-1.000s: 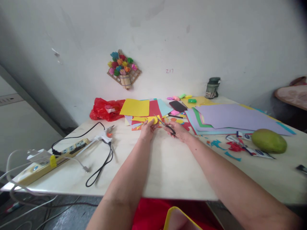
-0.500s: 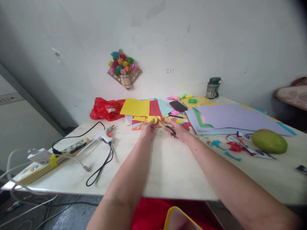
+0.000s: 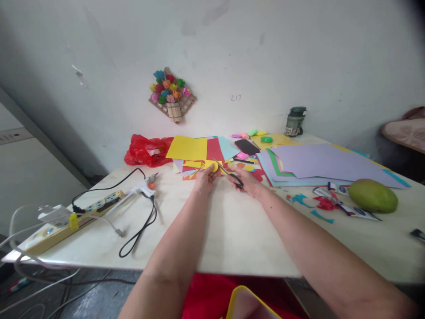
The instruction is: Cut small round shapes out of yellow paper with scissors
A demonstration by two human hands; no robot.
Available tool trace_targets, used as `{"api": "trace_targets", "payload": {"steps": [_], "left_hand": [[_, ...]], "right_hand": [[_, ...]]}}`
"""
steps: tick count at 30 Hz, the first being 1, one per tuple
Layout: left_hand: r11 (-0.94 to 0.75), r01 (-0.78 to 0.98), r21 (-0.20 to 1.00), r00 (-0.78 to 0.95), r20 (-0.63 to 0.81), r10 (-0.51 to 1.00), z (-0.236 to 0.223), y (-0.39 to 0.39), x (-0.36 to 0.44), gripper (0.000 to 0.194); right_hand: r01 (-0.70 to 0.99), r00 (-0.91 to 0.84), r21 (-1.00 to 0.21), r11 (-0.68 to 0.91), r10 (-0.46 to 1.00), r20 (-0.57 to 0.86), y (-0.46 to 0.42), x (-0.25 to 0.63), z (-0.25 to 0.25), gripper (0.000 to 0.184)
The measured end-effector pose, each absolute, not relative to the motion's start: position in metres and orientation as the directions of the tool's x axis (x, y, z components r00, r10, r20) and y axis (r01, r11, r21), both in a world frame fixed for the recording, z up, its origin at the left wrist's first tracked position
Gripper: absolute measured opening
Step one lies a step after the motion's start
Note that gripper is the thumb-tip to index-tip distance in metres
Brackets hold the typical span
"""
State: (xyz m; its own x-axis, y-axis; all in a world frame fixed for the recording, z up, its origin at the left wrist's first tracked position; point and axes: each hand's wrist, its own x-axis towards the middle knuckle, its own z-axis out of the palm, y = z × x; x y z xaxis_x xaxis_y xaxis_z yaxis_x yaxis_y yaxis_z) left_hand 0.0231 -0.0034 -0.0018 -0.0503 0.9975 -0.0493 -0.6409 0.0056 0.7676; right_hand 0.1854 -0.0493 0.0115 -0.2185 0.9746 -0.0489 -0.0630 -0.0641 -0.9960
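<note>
My left hand (image 3: pixel 205 178) pinches a small yellow piece of paper (image 3: pixel 212 165) with a rounded edge, just above the table. In my right hand (image 3: pixel 245 178) is a pair of scissors (image 3: pixel 236 179) with black handles, and its blades point up and left to the paper's right edge. Whether the blades are parted is too small to tell. Beyond the hands lie a yellow sheet (image 3: pixel 187 148), a red sheet (image 3: pixel 214 149) and a pale blue sheet (image 3: pixel 227 149). Yellow, orange and red paper scraps (image 3: pixel 191 170) surround the left hand.
At left lie a glue gun (image 3: pixel 148 188) with a black cord and a power strip (image 3: pixel 73 223). A red plastic bag (image 3: pixel 146 150) sits at the back. To the right are a stack of large coloured sheets (image 3: pixel 312 161), a green mango-like fruit (image 3: pixel 372 196), tubes (image 3: pixel 357 212) and a bottle (image 3: pixel 295 122).
Both hands, the scissors and the yellow paper keep nearly the same place. The view has shifted very slightly; nothing else has visibly moved.
</note>
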Motion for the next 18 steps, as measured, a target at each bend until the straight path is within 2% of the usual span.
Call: {"api": "trace_targets", "payload": {"steps": [12, 18], "left_hand": [[0.050, -0.606, 0.794, 0.014, -0.053, 0.999, 0.0001, -0.0058, 0.0238, 0.007], [0.046, -0.618, 0.785, 0.021, -0.042, 0.999, -0.0012, -0.0054, 0.0239, 0.009]], "right_hand": [[-0.065, -0.191, -0.996, -0.057, 0.981, -0.043, -0.0503, 0.1833, 0.0128, 0.038], [-0.056, -0.203, -0.998, -0.019, 0.979, -0.007, -0.0444, 0.1848, 0.0057, 0.041]]}}
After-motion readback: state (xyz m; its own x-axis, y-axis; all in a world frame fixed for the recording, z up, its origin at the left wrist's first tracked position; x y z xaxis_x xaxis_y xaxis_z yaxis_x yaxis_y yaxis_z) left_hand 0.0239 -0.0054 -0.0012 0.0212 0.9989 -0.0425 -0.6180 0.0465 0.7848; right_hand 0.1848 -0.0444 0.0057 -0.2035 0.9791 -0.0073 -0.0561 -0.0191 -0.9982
